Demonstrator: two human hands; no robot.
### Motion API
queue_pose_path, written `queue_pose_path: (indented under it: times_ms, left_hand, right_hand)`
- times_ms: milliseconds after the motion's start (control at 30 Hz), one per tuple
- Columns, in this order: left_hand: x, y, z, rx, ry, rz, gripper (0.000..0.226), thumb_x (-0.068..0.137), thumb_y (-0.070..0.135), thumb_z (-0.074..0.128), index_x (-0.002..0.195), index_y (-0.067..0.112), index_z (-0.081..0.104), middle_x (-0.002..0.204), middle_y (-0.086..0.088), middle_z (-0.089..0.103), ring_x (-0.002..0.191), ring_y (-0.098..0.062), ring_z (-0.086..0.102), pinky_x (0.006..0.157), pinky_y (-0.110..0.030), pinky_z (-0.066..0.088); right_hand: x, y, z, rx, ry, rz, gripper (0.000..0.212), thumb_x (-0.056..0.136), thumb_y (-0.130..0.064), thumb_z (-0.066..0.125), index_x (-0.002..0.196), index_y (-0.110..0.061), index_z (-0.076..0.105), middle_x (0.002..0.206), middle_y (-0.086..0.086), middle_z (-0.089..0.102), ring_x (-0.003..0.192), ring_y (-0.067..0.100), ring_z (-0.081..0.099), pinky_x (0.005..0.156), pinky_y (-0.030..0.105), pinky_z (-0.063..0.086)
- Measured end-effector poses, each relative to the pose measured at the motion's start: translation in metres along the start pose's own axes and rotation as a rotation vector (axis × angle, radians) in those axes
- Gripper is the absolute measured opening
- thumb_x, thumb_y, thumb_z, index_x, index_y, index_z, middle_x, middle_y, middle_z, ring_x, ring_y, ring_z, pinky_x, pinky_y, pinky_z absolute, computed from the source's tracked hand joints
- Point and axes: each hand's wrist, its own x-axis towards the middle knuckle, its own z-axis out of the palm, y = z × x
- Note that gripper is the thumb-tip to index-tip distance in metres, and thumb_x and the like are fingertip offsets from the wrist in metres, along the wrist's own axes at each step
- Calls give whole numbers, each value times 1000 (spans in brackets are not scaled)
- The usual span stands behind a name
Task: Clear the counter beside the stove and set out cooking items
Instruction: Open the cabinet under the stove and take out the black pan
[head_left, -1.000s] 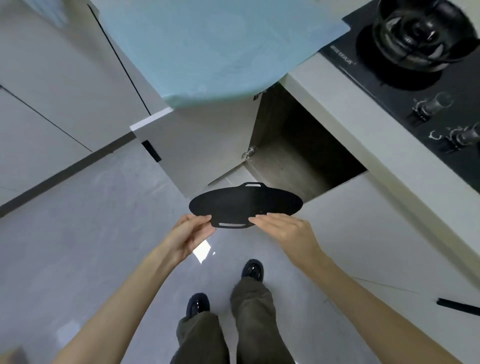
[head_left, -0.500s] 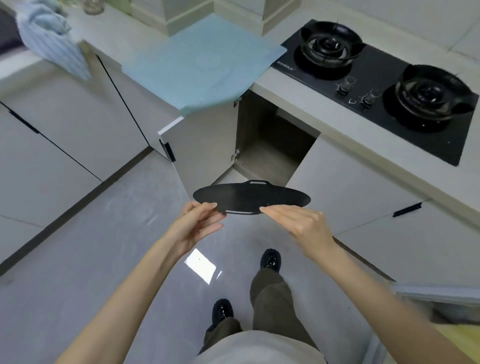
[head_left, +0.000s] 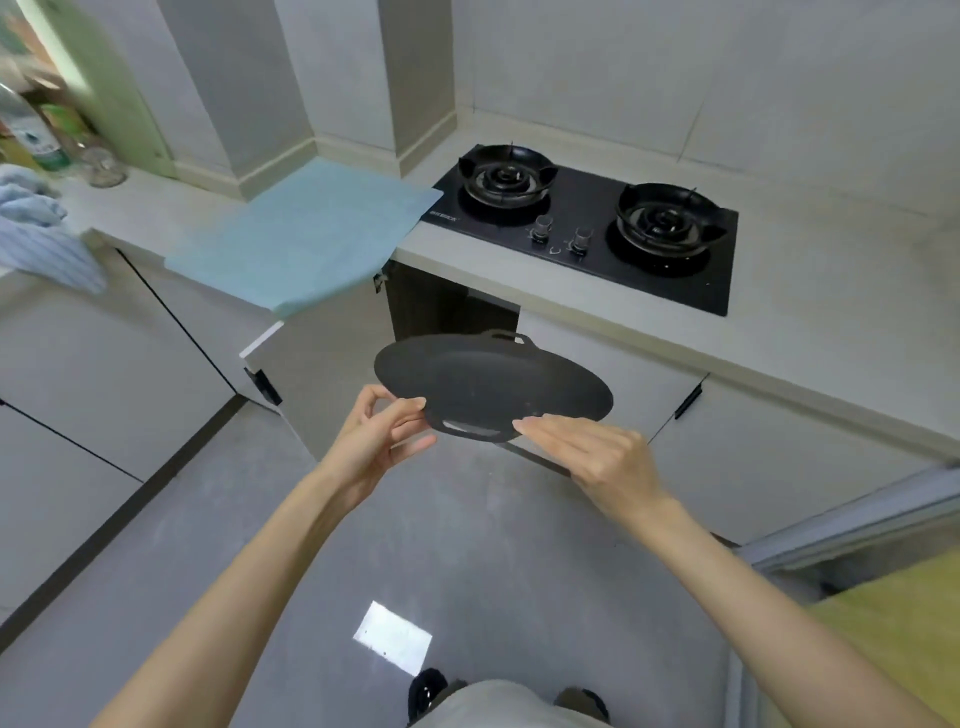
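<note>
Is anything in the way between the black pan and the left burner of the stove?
Nothing visible. The black pan, pinched by the left hand and steadied by the right hand, hangs before the counter; the left burner is bare.

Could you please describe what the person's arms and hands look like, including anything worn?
Both forearms are bare, with no sleeve in view. The left hand and right hand wear no gloves; no ring, watch or bracelet shows.
</note>
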Motion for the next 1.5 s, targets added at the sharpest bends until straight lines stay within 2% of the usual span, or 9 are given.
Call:
queue_pose_path:
  times_ms: [100,200,300,433,500,667,1000,1300,1500]
  left_hand:
    - [4,8,50,40,-94,48,29,87,12,67,87,20,39,91,-12,61,84,-21,63,73,-33,59]
    - [10,10,106,76,-163,107,22,94,6,56,89,18,37,62,10,62,53,-6,60,79,-35,57]
    - [21,-1,171,100,-222,149,17,95,6,52,101,15,40,56,10,63,51,-4,62,90,-40,52]
    - [48,-24,245,116,-289,114,21,94,11,57,109,17,43,74,5,72,72,-9,69,84,-35,55]
    - [61,-35,284,108,-326,69,23,93,12,59,109,18,43,98,-5,74,89,-19,70,73,-29,57]
    - [97,-59,364,106,-412,21,23,92,9,60,103,19,43,112,-14,70,93,-22,70,66,-24,56]
    - [219,-91,476,180,-550,-108,18,92,7,60,100,16,46,107,-8,72,92,-19,71,69,-25,56]
    - [337,-99,535,213,-564,-256,21,91,4,60,86,17,44,84,4,71,82,-14,70,74,-27,58]
    - [393,-105,561,192,-555,-314,25,90,3,60,103,16,44,103,-9,72,91,-21,71,76,-31,58]
  right_hand:
    - [-12,32,-35,-59,42,14,48,99,4,34,101,-17,77,97,-9,75,85,9,72,67,15,52]
    - [-31,70,-64,-117,35,16,51,97,8,32,107,-17,75,103,-9,74,90,10,72,66,20,58]
    - [-57,116,-97,-179,43,18,44,96,8,41,108,-16,75,104,-8,74,91,11,72,70,21,58]
    - [-97,173,-136,-275,29,32,41,86,11,55,110,-17,74,106,-7,74,91,12,72,67,24,59]
    - [-120,199,-154,-306,14,59,43,86,12,53,110,-17,74,105,-7,74,90,13,72,64,24,59]
    - [-163,253,-184,-349,-54,161,44,86,11,50,113,-16,72,108,-6,73,92,13,72,63,25,60]
    - [-201,369,-170,-338,-181,433,53,82,9,40,113,-19,73,109,-7,73,93,12,71,57,22,58]
    - [-197,475,-129,-360,-344,525,56,78,9,40,115,-20,72,111,-9,72,95,11,71,49,25,56]
    - [-193,526,-106,-365,-382,547,57,78,9,38,110,-22,74,107,-11,73,91,10,72,43,20,51]
